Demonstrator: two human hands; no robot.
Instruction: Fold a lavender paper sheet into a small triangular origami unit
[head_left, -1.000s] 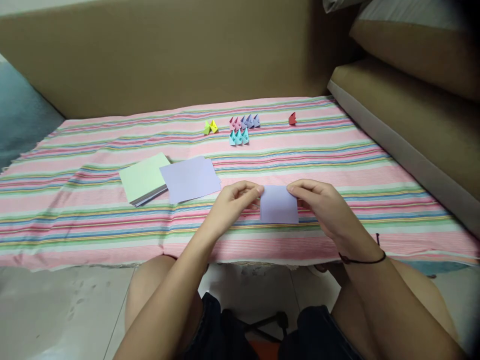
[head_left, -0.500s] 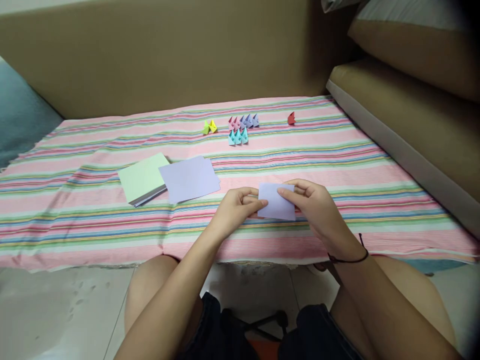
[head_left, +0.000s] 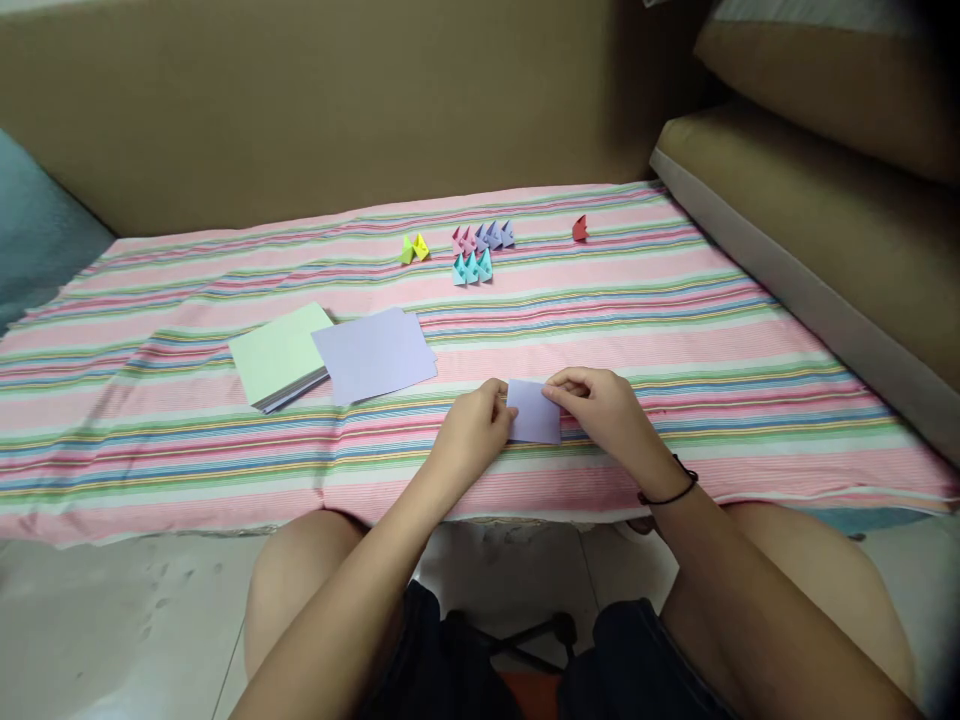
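A small lilac paper sheet [head_left: 534, 412] is pinched between both my hands just above the striped cloth [head_left: 675, 320]. My left hand [head_left: 471, 434] grips its left edge with closed fingers. My right hand [head_left: 604, 410], with a black band on the wrist, holds the top right corner between thumb and fingers. To the left lie a larger lilac sheet [head_left: 375, 354] and a stack topped by pale green paper [head_left: 279, 354].
Small folded paper pieces stand at the far side: yellow-green ones [head_left: 413, 248], a pink, lilac and blue cluster [head_left: 478, 250], and a single red one [head_left: 579, 229]. Brown cushions [head_left: 817, 210] border the right side. My knees sit below the cloth's front edge.
The lilac sheet has become narrower as my hands brought its edges together, and both hands shifted slightly left and closer to each other.
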